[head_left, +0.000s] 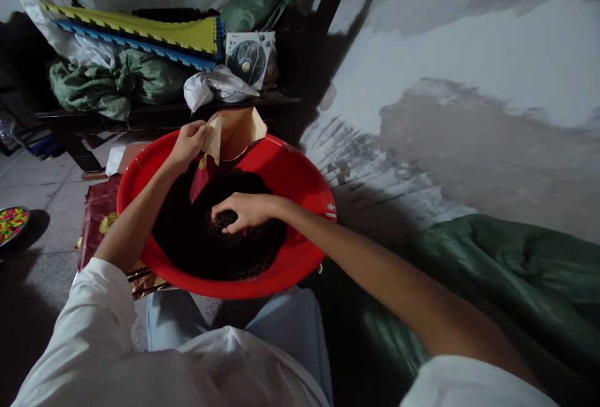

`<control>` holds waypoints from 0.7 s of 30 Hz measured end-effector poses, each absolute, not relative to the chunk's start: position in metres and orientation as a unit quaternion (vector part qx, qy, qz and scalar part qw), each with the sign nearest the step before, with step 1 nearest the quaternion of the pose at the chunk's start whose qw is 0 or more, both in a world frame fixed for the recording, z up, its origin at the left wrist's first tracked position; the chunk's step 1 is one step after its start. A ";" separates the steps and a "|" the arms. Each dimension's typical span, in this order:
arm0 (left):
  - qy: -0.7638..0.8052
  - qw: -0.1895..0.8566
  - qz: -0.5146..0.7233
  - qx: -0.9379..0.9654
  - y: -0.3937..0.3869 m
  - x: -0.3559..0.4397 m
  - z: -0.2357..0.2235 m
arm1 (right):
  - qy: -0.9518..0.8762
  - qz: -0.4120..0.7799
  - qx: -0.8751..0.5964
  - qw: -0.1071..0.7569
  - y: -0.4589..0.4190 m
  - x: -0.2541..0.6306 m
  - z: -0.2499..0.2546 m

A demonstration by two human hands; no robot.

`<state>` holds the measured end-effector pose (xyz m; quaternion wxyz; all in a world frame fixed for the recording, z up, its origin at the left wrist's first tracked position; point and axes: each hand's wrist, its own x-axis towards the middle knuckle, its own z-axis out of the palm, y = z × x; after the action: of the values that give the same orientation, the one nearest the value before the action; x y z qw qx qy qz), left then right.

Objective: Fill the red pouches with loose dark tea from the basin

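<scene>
Head view, looking down over the person's lap:
- The left hand reaches forward with the forearm angled up; its fingers close narrowly on the torn edge of a brown paper bag, which stands creased and open above the basin.
- A glossy red wrapper hangs below the paper bag, its pointed end over the basin.
- The right hand stretches across from the lower right, palm down; its fingers curl loosely and dip into the dark granular material.
- That material lies in a rough, crumbly heap inside a round red plastic basin with a smooth, shiny rim, in the middle of the frame.
- White sleeves cover both upper arms; pale blue trousers show beneath the basin.
- A crumpled dark red bag lies under the basin's left edge.
- Lower right, a folded green tarpaulin has a soft sheen.
- Upper left, yellow and blue foam mats, green woven sacks and a white plastic bag sit on a dark wooden shelf, beside a printed disc sleeve.
- Far left, a plate of bright beads sits on the tiled floor.
</scene>
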<state>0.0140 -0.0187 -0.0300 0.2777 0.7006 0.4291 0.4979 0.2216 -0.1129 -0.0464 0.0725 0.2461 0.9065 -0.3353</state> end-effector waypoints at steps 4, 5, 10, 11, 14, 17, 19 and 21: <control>0.416 0.281 0.510 0.699 -0.020 0.016 -0.030 | 0.927 -0.314 0.207 0.001 -0.117 0.228 -0.007; 0.415 0.287 0.514 0.694 -0.020 0.017 -0.030 | 0.923 -0.327 0.199 -0.024 -0.117 0.229 0.004; 0.404 0.340 0.529 0.664 -0.023 0.020 -0.030 | 0.894 -0.373 0.203 -0.145 -0.095 0.233 0.051; 0.404 0.351 0.528 0.659 -0.024 0.021 -0.029 | 0.893 -0.353 0.214 -0.180 -0.085 0.234 0.055; 0.409 0.369 0.529 0.646 -0.025 0.021 -0.029 | 0.886 -0.233 0.270 -0.296 -0.053 0.237 0.055; 0.400 0.363 0.544 0.642 -0.025 0.021 -0.030 | 0.876 -0.095 0.336 -0.332 -0.033 0.240 0.040; 0.396 0.358 0.552 0.640 -0.024 0.020 -0.030 | 0.862 -0.031 0.368 -0.348 -0.032 0.244 0.030; 0.404 0.359 0.552 0.635 -0.025 0.020 -0.030 | 0.838 0.012 0.388 -0.384 -0.040 0.249 0.022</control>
<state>0.0200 -0.0248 -0.0297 0.3591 0.6350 0.4044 0.5516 0.2495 -0.0402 0.0221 -0.3841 0.3882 0.8376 0.0120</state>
